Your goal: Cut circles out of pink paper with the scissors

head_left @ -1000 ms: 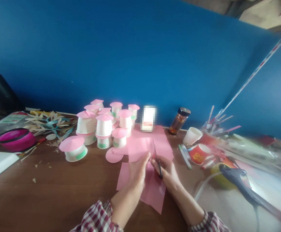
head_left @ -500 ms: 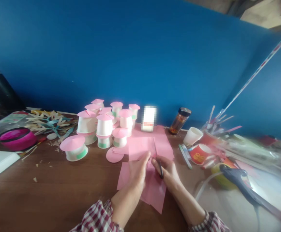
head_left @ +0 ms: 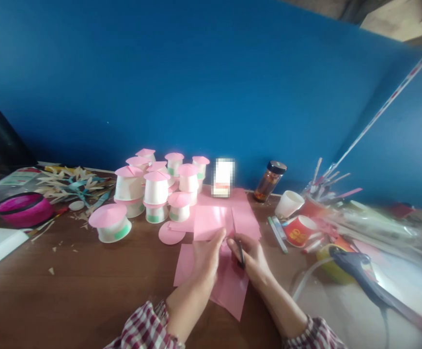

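Observation:
My right hand (head_left: 250, 257) is closed on a pair of scissors (head_left: 241, 254), whose dark handle shows at the thumb. Their blades point away from me, along the edge of a pink paper sheet (head_left: 212, 223). That sheet is pinched by my left hand (head_left: 209, 261), thumb on top and fingers hidden beneath. Under both hands lie more pink paper pieces (head_left: 232, 300). A pink paper disc (head_left: 172, 233) rests to the left. Beyond it stand several white paper cups (head_left: 156, 191) capped with shallow pink paper cones (head_left: 108, 215).
A tilted amber jar (head_left: 270, 182) leans by the blue wall. To the right are a white cup (head_left: 289, 204), a red cup (head_left: 301, 230), and a glue gun (head_left: 363, 276) with its cord. Wood shavings (head_left: 76, 184) and a magenta pouch (head_left: 25, 209) sit at left.
Almost nothing differs. Both hands keep their hold on the paper and scissors, and the whole view has shifted very slightly.

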A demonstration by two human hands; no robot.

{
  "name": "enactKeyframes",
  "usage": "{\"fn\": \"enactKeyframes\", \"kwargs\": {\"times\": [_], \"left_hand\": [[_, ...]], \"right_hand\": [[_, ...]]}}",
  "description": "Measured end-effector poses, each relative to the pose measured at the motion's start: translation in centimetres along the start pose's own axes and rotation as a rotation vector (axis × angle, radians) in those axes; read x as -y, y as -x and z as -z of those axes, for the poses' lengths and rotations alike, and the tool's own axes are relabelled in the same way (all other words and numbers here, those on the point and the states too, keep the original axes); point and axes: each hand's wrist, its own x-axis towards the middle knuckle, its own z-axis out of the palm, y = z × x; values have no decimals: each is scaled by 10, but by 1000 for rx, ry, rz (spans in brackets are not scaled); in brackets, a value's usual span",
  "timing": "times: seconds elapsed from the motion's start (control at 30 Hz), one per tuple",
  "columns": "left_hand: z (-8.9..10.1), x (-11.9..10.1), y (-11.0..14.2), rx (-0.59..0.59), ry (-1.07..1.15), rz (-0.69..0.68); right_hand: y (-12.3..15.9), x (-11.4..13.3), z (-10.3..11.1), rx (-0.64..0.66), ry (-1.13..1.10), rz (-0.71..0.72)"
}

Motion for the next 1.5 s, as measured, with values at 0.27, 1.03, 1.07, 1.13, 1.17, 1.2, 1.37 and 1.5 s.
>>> {"fn": "enactKeyframes", "kwargs": {"times": [0.27, 1.03, 1.07, 1.13, 1.17, 1.2, 1.37, 1.5], "left_hand": [[-1, -5, 5, 4, 22, 69], [0, -7, 5, -5, 6, -5], [0, -8, 5, -3, 4, -3], [0, -9, 5, -7, -7, 5], [0, -9, 5, -10, -17, 7], [0, -9, 5, -9, -28, 8], [2, -8, 1, -53, -84, 19], [1, -9, 1, -62, -87, 49]], "right_hand": [[0, 0, 1, -2, 1, -2], [-1, 2, 2, -2, 59, 20], [-1, 2, 2, -3, 61, 21], [-1, 2, 2, -13, 76, 39], [0, 2, 2, -16, 84, 47], [0, 2, 2, -19, 89, 50], [1, 3, 0, -11, 102, 57], [2, 4, -3, 6, 118, 78]]}}
